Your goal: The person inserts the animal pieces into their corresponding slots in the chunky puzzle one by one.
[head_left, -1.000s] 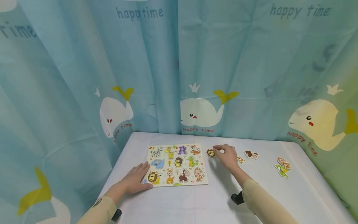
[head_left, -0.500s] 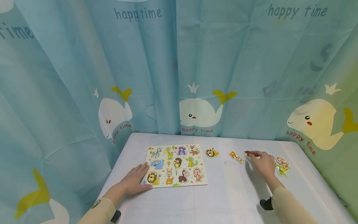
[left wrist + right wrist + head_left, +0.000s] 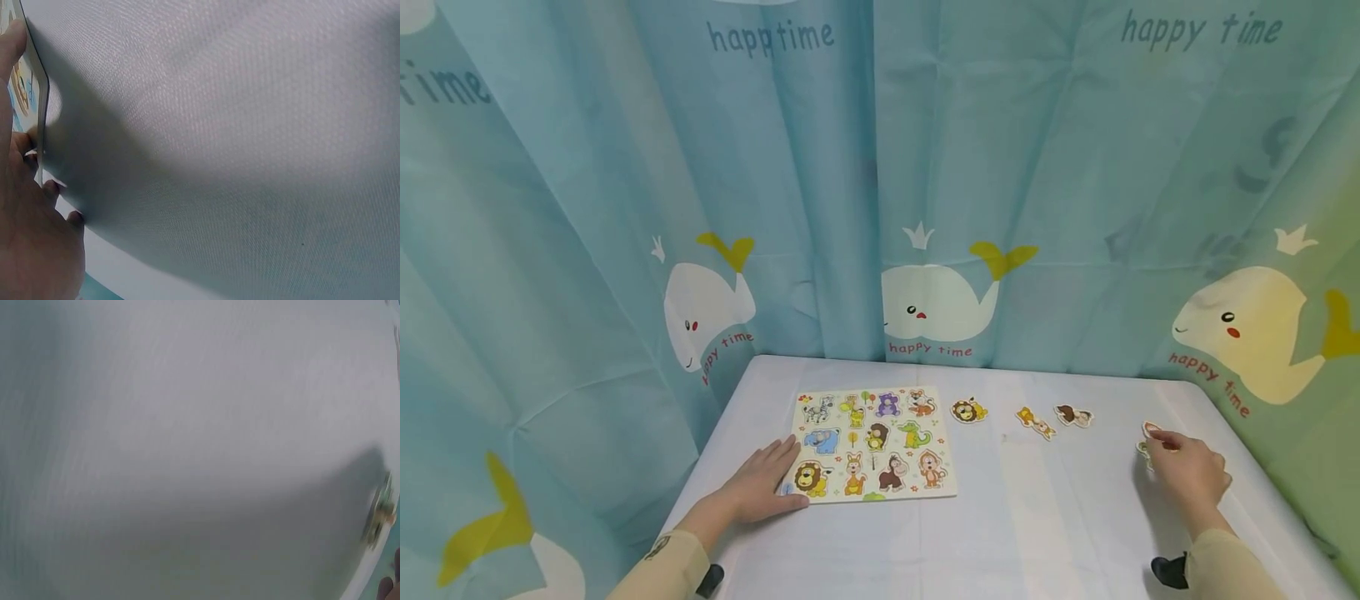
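A wooden animal puzzle board (image 3: 901, 495) lies on the table, its printed animals facing up. My left hand (image 3: 758, 483) rests at its left edge, fingers extended and thumb at the near corner; the left wrist view shows the thumb on the board (image 3: 44, 94). At the far right, my right hand (image 3: 1193, 473) has its thumb and forefinger at a monkey puzzle piece (image 3: 1149, 427) and a crocodile puzzle piece (image 3: 1143, 450), both partly covered. Whether it pinches either cannot be seen. Blurred pieces (image 3: 378, 515) show near its fingers in the right wrist view.
Right of the board lie a lion piece (image 3: 969, 410), a kangaroo piece (image 3: 1036, 422) and a gorilla piece (image 3: 1074, 416). The white-covered table (image 3: 1000, 533) meets a blue whale-print curtain (image 3: 820, 208) behind.
My right hand has moved rightward from the lion piece, past the gorilla piece, to the monkey and crocodile pieces. The lion and gorilla pieces keep their places. My left hand stays on the board.
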### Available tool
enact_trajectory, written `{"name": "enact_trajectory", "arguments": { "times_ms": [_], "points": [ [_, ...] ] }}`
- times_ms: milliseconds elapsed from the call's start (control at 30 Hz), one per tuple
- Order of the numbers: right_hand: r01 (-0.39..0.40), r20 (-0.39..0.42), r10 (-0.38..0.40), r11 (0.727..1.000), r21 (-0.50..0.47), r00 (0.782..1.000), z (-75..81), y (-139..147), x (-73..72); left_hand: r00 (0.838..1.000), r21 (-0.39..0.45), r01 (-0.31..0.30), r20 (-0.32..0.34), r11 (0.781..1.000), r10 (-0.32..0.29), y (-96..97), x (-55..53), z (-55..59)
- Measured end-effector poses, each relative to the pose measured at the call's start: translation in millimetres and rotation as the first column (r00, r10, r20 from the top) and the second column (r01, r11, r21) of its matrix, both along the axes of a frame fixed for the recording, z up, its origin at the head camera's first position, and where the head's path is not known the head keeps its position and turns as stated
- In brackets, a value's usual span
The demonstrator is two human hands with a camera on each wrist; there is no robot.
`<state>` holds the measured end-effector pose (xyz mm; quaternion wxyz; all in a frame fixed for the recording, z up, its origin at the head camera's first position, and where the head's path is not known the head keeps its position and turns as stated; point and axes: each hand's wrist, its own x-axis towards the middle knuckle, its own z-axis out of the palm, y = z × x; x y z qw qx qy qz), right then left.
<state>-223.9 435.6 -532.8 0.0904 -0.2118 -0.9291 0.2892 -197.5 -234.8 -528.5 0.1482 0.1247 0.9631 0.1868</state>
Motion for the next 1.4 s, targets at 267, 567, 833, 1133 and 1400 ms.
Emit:
{"name": "enact_trajectory", "arguments": {
  "times_ms": [267,567,833,1133,1400],
  "points": [
    [0.004,0.041,-0.003,1.000,-0.022,0.999,-5.9,14,7.5,1.000,-0.003,0.002,-0.006,1.000,-0.002,-1.9,-1.9,-2.9],
    [0.003,0.106,0.001,0.999,-0.043,0.994,-12.2,21,12.8,1.000,-0.003,-0.003,-0.001,1.000,0.003,0.0,-2.4,-3.4],
    [0.000,0.106,0.005,0.999,-0.043,0.994,-16.8,19,17.4,1.000,0.001,-0.009,0.008,1.000,0.009,0.8,1.4,-0.2],
    [0.010,0.135,-0.006,1.000,-0.028,0.991,-16.8,19,16.8,1.000,0.002,-0.003,0.006,1.000,0.003,1.7,2.0,0.1],
    [0.005,0.114,-0.004,1.000,-0.010,0.993,-17.3,16,15.1,1.000,0.012,-0.013,0.012,1.000,0.013,2.1,2.6,2.4]
  ]
}}
